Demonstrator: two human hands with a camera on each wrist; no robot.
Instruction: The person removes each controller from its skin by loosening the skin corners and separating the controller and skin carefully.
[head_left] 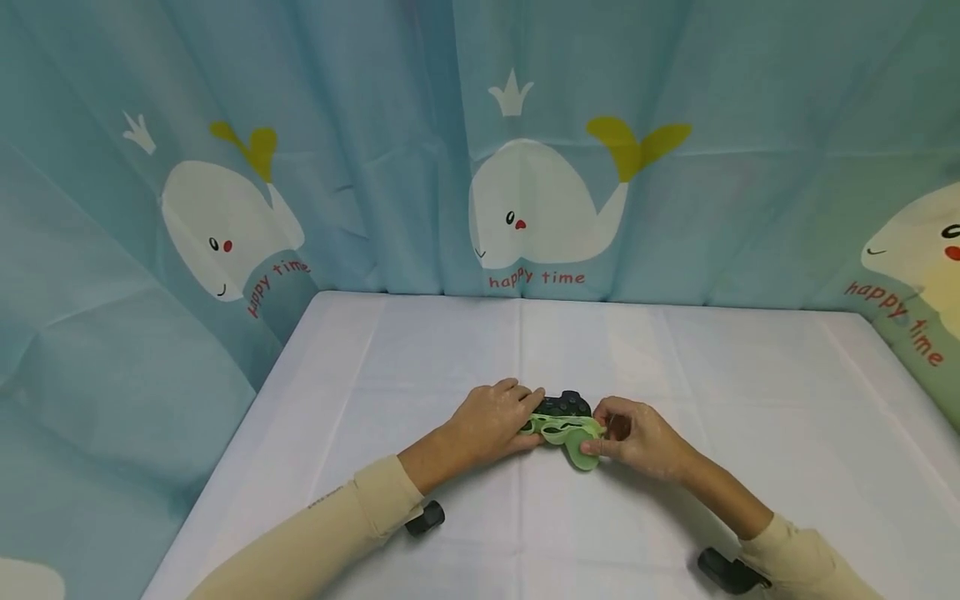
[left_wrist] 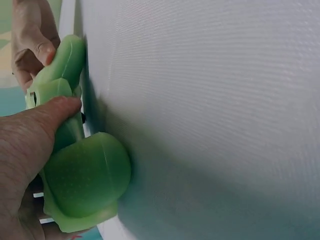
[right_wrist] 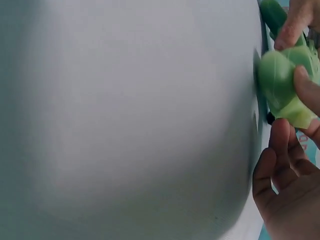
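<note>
A black game controller [head_left: 567, 403] sits partly inside a light green, rubbery-looking cover [head_left: 582, 455], close over the table's middle. Its far edge with buttons is bare, while green material wraps both grips, as the cover [left_wrist: 87, 175] shows in the left wrist view. My left hand [head_left: 487, 421] holds the left side, thumb along the near face and fingers on the far side. At the right end, my right hand [head_left: 648, 440] pinches the cover's edge between thumb and fingers. Seen from the right wrist, the right thumb lies against the rounded green grip [right_wrist: 276, 80].
A white cloth covers the table [head_left: 420, 350]. Behind and beside it hangs a blue curtain [head_left: 405, 167] printed with whales. Black devices [head_left: 426, 518] sit at both wrists, low over the cloth.
</note>
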